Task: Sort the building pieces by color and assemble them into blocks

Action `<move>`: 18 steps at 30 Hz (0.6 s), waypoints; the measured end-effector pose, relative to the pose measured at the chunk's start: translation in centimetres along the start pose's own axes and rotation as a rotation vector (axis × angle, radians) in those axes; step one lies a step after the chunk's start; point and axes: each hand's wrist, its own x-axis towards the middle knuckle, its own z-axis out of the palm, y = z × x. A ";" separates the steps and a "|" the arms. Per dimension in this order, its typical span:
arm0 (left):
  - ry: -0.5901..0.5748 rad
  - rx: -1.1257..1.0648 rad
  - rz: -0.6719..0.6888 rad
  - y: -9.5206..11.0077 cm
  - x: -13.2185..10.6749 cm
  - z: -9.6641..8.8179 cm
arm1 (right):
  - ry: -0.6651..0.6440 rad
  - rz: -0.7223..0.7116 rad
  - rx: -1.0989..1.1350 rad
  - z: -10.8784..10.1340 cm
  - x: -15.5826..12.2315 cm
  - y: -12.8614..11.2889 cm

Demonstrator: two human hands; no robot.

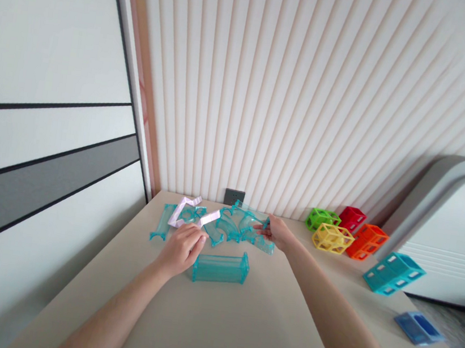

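Observation:
My left hand [182,247] is closed round one end of a pale pink clear plastic track piece [188,214], lifting it at the left of a pile of teal clear curved track pieces [232,225]. My right hand [276,232] pinches one teal curved piece [252,216] at the right end of that pile. A straight teal channel piece [220,268] lies on the beige table [238,323] just in front of both hands. Another straight teal piece [163,222] lies at the pile's left.
Along the right stand open-frame cubes: green [321,218], red [353,217], yellow [332,238], orange [367,241] and a teal block [393,272]. A blue tray piece [418,327] lies nearer the right edge. A ribbed wall with a grey socket [234,196] backs the table.

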 end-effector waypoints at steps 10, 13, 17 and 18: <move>0.006 -0.006 0.003 0.2 0.1 -0.2 | -0.009 0.067 0.070 -0.4 0.2 0.0; 0.007 -0.002 0.004 0.2 0.0 -0.1 | -0.002 0.082 0.078 -0.6 0.1 0.1; 0.006 -0.006 0.011 0.1 0.0 -0.1 | 0.006 0.070 0.077 -1.0 0.0 0.3; 0.007 -0.008 0.011 0.1 0.1 -0.1 | 0.005 0.062 0.080 -1.1 0.0 0.4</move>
